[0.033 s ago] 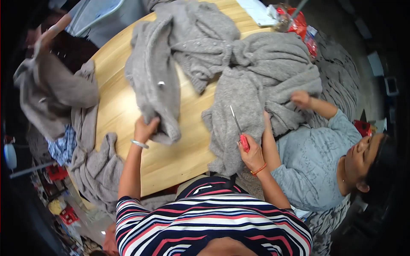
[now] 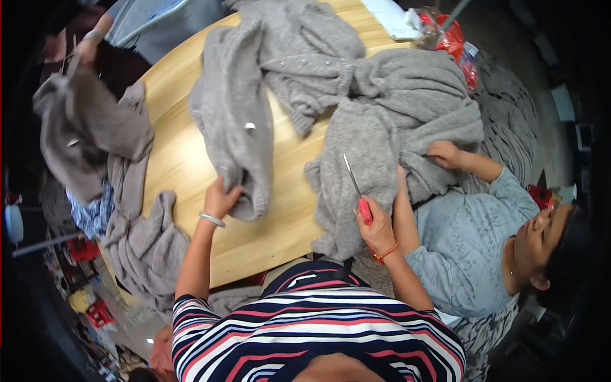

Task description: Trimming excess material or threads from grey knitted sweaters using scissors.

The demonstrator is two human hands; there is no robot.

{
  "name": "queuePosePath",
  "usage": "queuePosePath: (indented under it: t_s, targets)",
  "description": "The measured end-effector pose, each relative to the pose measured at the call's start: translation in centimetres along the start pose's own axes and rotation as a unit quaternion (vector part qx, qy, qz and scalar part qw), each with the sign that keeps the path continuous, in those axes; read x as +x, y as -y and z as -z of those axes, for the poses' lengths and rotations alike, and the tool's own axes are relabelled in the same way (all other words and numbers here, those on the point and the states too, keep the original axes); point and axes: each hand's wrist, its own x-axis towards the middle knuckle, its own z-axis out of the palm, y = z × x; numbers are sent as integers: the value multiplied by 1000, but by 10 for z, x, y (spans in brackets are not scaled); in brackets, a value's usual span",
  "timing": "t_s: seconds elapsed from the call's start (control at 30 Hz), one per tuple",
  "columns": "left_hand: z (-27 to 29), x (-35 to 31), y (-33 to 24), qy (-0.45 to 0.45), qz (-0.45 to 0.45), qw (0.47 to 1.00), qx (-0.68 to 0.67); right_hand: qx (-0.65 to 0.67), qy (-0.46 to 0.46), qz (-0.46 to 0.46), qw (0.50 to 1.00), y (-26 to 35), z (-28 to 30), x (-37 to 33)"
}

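Note:
On the wooden table (image 2: 175, 153), my left hand (image 2: 219, 198), with a bangle at its wrist, grips the near end of a grey knitted garment (image 2: 230, 95) bearing a small white tag. Its fingers are partly hidden in the folds. My right hand (image 2: 380, 230) is closed around the red handle of a thin tool (image 2: 353, 180). The tool's slim metal shaft points up and away, over another grey knitted garment (image 2: 359, 143); its exact kind cannot be made out.
At my right a co-worker in a grey-blue shirt (image 2: 468, 248) has a hand (image 2: 445, 155) on grey knitwear. Another person's hand (image 2: 89, 48) lifts a brown-grey garment (image 2: 86, 127) at the far left. A plastic bin (image 2: 153, 32), papers (image 2: 391, 19) and a red bag (image 2: 450, 41) are beyond.
My left hand and the near end of its garment have shifted slightly right. The garment at the far left has moved a little right too. My right hand still holds the tool.

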Motion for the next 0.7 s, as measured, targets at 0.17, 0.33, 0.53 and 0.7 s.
queuePosePath:
  t_s: [0.17, 0.33, 0.53, 0.7]
  targets:
    - [-25, -57, 1, -58, -18, 997, 54, -28, 66, 71, 995, 44, -22, 18]
    - [-49, -42, -27, -199, -87, 970, 109, -53, 133, 111, 983, 56, -43, 17]
    - [-61, -52, 13, 36, -105, 993, -29, -120, 258, 59, 957, 85, -52, 13]
    - [-46, -19, -2, -144, -144, 976, 79, -142, 306, 66, 939, 78, -73, 9]
